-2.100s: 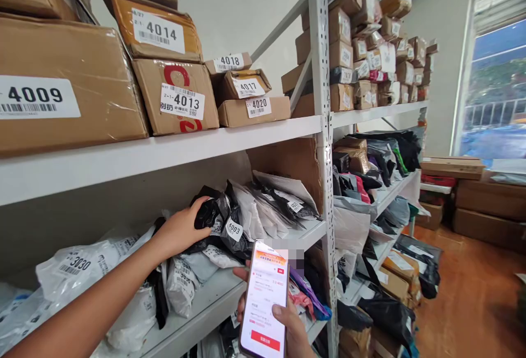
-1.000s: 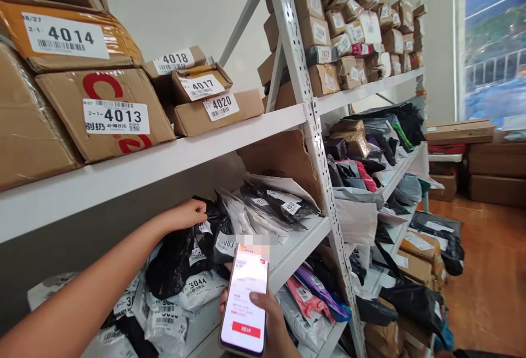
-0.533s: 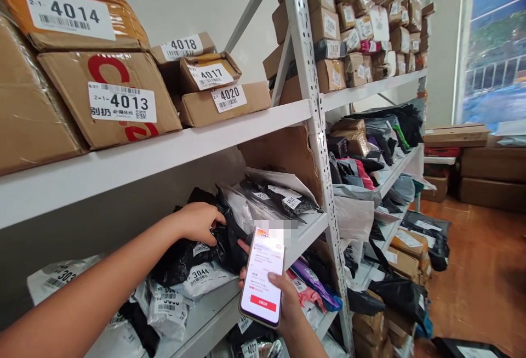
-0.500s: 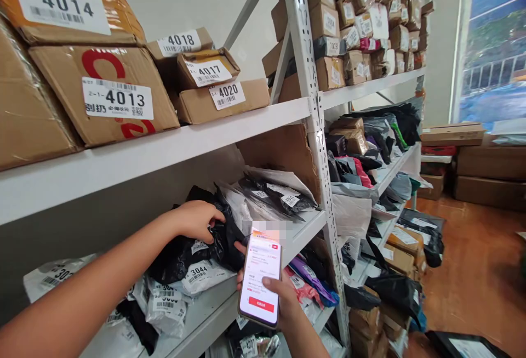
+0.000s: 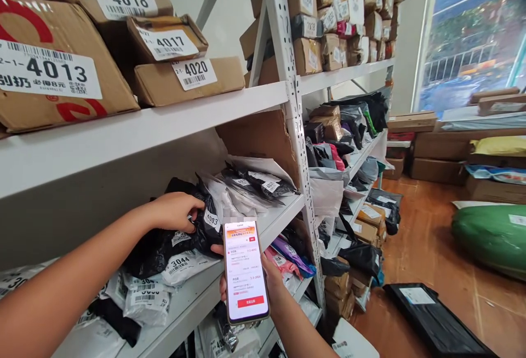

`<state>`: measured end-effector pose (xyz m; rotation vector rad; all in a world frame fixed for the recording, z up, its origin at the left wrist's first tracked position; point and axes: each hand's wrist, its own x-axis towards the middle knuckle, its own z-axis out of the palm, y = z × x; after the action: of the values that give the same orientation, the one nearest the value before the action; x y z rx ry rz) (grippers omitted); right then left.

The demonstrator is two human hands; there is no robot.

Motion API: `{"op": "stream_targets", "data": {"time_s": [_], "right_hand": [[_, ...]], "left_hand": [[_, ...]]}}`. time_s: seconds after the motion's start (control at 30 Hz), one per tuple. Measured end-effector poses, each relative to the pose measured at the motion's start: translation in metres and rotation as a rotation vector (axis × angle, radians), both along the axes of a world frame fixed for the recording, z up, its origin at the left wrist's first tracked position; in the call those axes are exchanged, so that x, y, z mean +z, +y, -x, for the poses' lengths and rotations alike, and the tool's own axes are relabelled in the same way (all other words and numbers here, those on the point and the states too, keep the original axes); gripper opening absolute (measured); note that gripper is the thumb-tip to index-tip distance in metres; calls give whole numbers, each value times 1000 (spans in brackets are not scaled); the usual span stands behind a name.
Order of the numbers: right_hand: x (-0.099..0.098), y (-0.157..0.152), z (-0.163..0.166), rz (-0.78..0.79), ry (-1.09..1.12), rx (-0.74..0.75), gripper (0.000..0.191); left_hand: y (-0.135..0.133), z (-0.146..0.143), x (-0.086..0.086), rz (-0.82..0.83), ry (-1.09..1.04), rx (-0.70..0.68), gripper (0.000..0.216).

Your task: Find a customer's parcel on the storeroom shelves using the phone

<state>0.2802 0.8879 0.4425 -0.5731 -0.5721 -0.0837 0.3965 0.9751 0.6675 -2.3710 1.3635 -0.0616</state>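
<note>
My left hand (image 5: 175, 211) reaches into the middle shelf and grips a black plastic parcel bag (image 5: 197, 225) with a white tag reading 4003. Around it lie more soft bags, among them a white one labelled 3044 (image 5: 183, 263). My right hand (image 5: 274, 287) holds a smartphone (image 5: 245, 271) upright in front of the shelf edge, its lit screen showing a list and a red button.
White metal shelving (image 5: 290, 106) runs from left to far right. Numbered cardboard boxes 4013 (image 5: 49, 70), 4017 and 4020 (image 5: 189, 79) sit on the upper shelf. A black flat parcel (image 5: 431, 319) and a green bag (image 5: 489, 237) lie on the wooden floor.
The view has swung right and down. My left hand has shifted along the black bags and now grips the one tagged 4003. The phone stays held in my right hand.
</note>
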Motion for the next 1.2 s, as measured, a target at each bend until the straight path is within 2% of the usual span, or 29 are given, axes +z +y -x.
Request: {"op": "stream_targets", "data": {"time_s": [0.47, 0.77, 1.2], "right_hand": [[-6, 2, 1, -35, 21, -23, 101], [-3, 1, 7, -39, 4, -33, 93], [-8, 0, 9, -64, -59, -42, 84]], "left_hand": [[4, 5, -1, 40, 0, -2, 16], [5, 7, -2, 32, -24, 5, 16], [5, 9, -3, 44, -43, 8, 14]]}}
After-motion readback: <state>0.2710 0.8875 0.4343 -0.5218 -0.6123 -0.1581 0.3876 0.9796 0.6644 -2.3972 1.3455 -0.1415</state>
